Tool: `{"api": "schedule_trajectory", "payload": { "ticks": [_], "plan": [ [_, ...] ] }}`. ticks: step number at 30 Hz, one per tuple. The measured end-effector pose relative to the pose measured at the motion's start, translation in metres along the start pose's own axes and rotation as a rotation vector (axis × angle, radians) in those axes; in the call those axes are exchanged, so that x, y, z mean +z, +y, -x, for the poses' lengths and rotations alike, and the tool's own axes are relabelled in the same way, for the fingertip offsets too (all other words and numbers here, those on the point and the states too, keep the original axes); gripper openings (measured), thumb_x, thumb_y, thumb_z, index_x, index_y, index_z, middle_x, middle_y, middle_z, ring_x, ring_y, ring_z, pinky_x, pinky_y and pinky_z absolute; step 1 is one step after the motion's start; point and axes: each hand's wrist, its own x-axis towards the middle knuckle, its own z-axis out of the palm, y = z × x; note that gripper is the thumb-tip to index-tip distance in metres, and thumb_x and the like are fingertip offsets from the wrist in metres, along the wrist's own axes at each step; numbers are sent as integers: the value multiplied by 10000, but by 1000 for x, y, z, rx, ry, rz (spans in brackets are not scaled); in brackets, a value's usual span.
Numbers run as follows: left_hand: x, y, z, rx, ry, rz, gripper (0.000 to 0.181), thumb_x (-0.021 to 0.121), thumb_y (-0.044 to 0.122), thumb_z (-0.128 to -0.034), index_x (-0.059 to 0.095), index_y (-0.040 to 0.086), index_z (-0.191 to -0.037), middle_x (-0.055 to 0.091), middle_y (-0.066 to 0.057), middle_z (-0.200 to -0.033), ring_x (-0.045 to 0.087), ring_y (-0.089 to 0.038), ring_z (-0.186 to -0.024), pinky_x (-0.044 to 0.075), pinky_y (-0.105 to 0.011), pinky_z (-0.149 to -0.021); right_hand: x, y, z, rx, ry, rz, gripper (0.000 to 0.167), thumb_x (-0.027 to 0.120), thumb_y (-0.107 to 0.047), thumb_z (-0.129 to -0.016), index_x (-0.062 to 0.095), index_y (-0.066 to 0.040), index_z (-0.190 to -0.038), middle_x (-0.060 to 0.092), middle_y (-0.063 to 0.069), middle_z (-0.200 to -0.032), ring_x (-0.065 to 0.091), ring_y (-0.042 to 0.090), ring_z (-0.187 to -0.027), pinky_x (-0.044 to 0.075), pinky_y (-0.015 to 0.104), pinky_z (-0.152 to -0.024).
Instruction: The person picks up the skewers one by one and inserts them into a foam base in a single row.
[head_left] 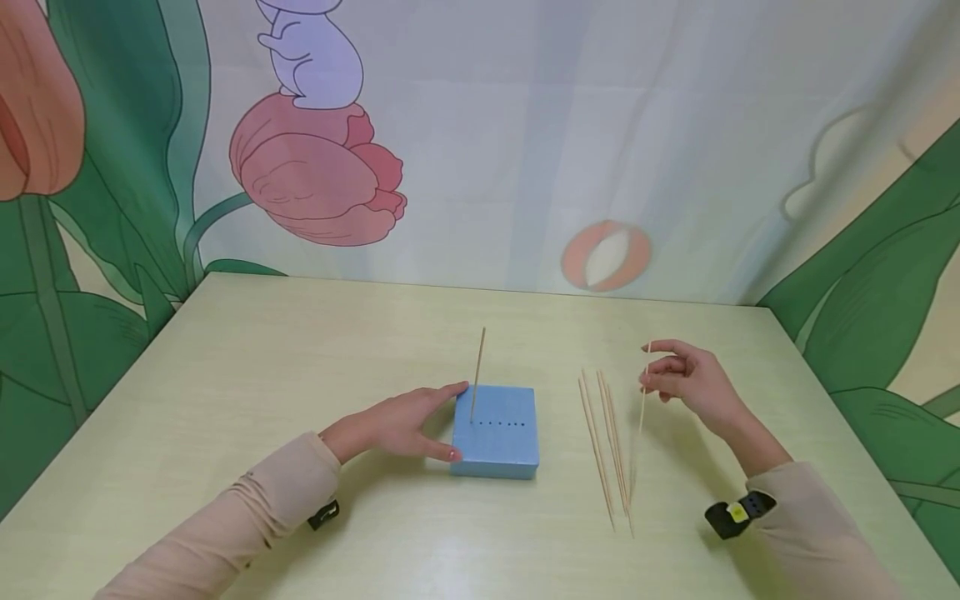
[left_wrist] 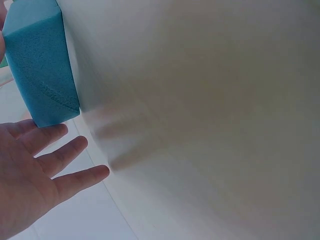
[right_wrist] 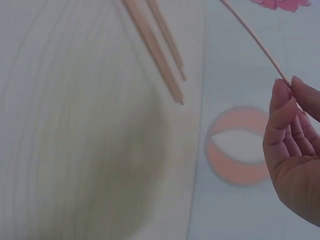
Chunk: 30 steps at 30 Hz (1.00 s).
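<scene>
A blue block (head_left: 495, 446) lies on the table, with a row of small holes across its top. One thin stick (head_left: 478, 367) stands upright at the left end of that row. My left hand (head_left: 401, 423) rests against the block's left side, thumb and fingers spread; the left wrist view shows the block (left_wrist: 42, 65) beside the extended fingers of the hand (left_wrist: 30, 175). My right hand (head_left: 686, 382) pinches another stick (head_left: 642, 408) near its upper end, and in the right wrist view the stick (right_wrist: 257, 42) runs up and left from the hand (right_wrist: 295, 155).
Several loose sticks (head_left: 596, 446) lie on the table (head_left: 337, 333) between the block and my right hand, roughly parallel. A patterned curtain (head_left: 480, 167) hangs along the table's back edge.
</scene>
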Motion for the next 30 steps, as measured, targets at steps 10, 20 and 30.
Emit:
{"api": "schedule_trajectory", "payload": {
  "ticks": [10, 20, 30],
  "plan": [
    [0, 1, 0, -17, -3, 3, 946, 673, 506, -759, 196, 66, -1448, 372, -113, -1407, 349, -278, -1278, 306, -423, -1020, 10, -25, 3, -116, 43, -86, 235, 627, -9, -839, 587, -141, -1030, 659, -48, -796, 633, 93, -674, 481, 205, -539],
    [2, -1, -1, -9, -3, 9, 943, 673, 500, -762, 196, 60, -1447, 363, -108, -1413, 345, -267, -1283, 302, -413, -1024, 29, -45, 3, -194, 92, -164, 184, 637, 15, -823, 628, -83, -979, 641, -21, -779, 626, 110, -669, 479, 193, -546],
    [1, -1, -1, -12, -5, 19, 957, 675, 507, -756, 189, 58, -1448, 369, -120, -1407, 347, -274, -1280, 301, -419, -1024, 49, -70, -1, -290, 137, -208, 145, 643, 57, -803, 639, -12, -930, 648, -3, -760, 614, 143, -652, 476, 208, -545]
  ]
}}
